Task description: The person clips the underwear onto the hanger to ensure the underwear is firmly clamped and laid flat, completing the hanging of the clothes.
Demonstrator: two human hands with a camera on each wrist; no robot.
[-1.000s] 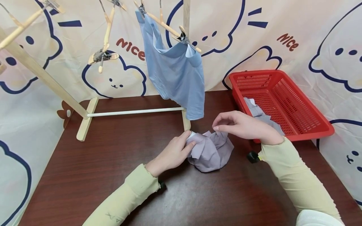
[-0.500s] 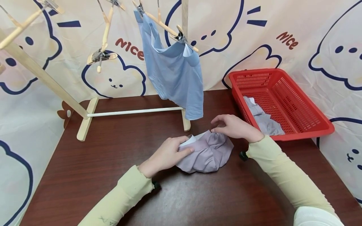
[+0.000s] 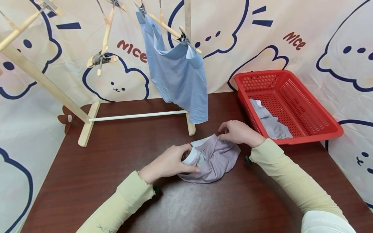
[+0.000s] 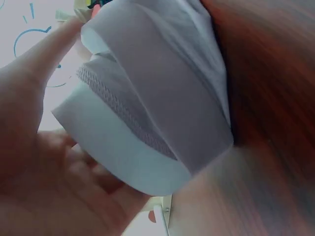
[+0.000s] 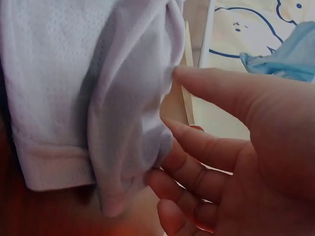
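Crumpled lavender-grey shorts (image 3: 220, 155) lie on the brown table between the two hands. Their waistband (image 4: 128, 147) gapes toward my left hand (image 3: 170, 161), showing a pale inner face. In the left wrist view, that hand's thumb and fingers stand wide apart at the waistband, the fingers partly hidden behind it. My right hand (image 3: 237, 132) pinches the far right part of the shorts; up close, its thumb (image 5: 211, 88) and curled fingers meet the folded cloth. Light blue shorts (image 3: 177, 68) hang from a clip hanger beyond the hands.
A wooden rack with a white lower bar (image 3: 140, 116) stands at the back left. Bare clip hangers (image 3: 103, 58) dangle on its left side. At the right, a red basket (image 3: 317, 136) contains grey cloth (image 3: 274, 126). A printed curtain hangs behind the table.
My left hand has moved left and down, its thumb and fingers spreading. The waistband has opened out toward it. My right hand has shifted slightly, still at the far right cloth.
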